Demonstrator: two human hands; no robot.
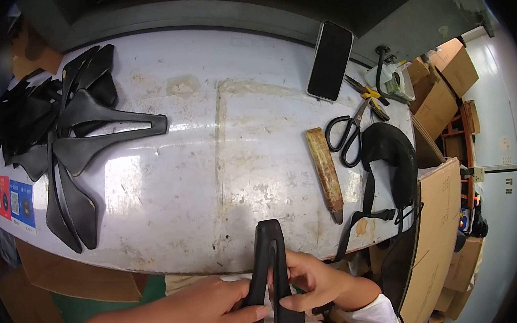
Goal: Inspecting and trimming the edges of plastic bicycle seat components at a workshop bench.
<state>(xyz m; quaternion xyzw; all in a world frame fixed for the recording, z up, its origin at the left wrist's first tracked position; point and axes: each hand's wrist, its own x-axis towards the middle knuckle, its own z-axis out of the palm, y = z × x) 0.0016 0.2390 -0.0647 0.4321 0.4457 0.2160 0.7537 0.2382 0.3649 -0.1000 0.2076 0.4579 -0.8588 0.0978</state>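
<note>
Close to my body, below the table's front edge, both hands hold a black bicycle saddle (269,231) with a long slot down its middle. Its narrow nose points away from me; the wide end runs out of the lower edge of the view. My left hand (213,307) grips the left side, thumb lying on top. On the other side my right hand (312,280) has its thumb on the edge and its fingers curled behind, partly hidden. A similar black saddle (108,128) lies at the left of the table, among several overlapping black pieces (27,120).
On the white stained table (177,218), the right side holds a phone (329,60), yellow-handled pliers (372,93), black-handled scissors (349,141), a worn tape-wrapped tool (325,171) and a black padded strap (393,150). Cardboard boxes (433,226) stand beyond the right edge.
</note>
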